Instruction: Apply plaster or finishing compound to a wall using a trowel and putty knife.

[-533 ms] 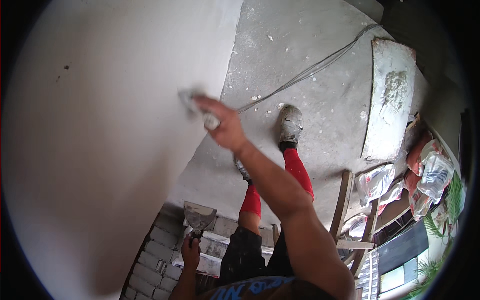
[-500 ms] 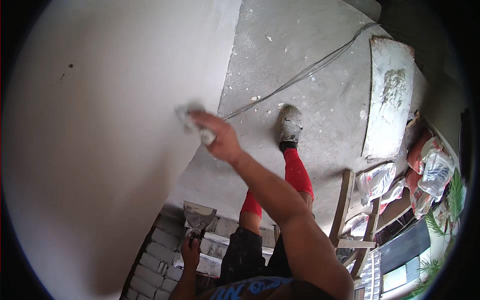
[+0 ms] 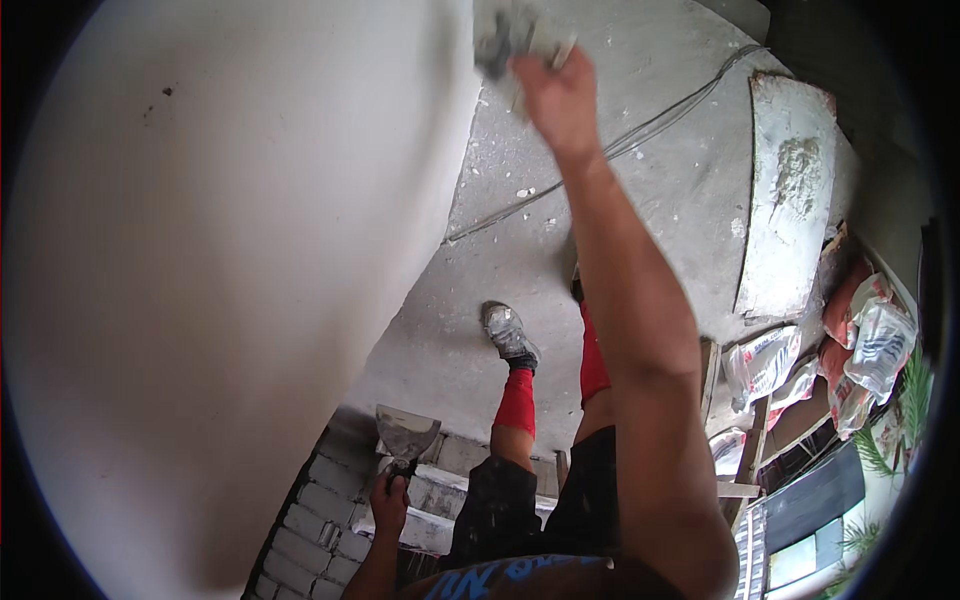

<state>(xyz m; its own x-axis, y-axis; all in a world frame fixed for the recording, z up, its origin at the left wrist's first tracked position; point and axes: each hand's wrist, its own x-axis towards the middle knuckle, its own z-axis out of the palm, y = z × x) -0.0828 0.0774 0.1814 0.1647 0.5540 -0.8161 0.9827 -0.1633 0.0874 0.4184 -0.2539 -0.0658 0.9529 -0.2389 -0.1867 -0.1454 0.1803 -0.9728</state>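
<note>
My right hand [image 3: 560, 95] grips a motion-blurred trowel [image 3: 505, 45] at the edge of the smooth pale wall [image 3: 230, 230] on my left, high in the picture, with the arm stretched out. My left hand [image 3: 389, 505] hangs low beside my dark shorts, closed on the handle of a wide putty knife [image 3: 408, 430] with a grey, smeared blade. My two legs in red socks stand on the rough grey concrete floor [image 3: 440, 300]; the right shoe is mostly hidden behind my right arm.
Cables [image 3: 660, 120] run across the floor. A coated board [image 3: 780, 250] lies at the right, near white and red sacks [image 3: 875, 340] and a wooden frame [image 3: 752, 450]. Green fronds [image 3: 910, 400] show at the far right. Pale blocks [image 3: 305, 530] are at the lower left.
My right hand and trowel have swept up along the wall, toward the top of the picture. My left shoe now shows, while my right one is mostly covered. The left hand has barely moved.
</note>
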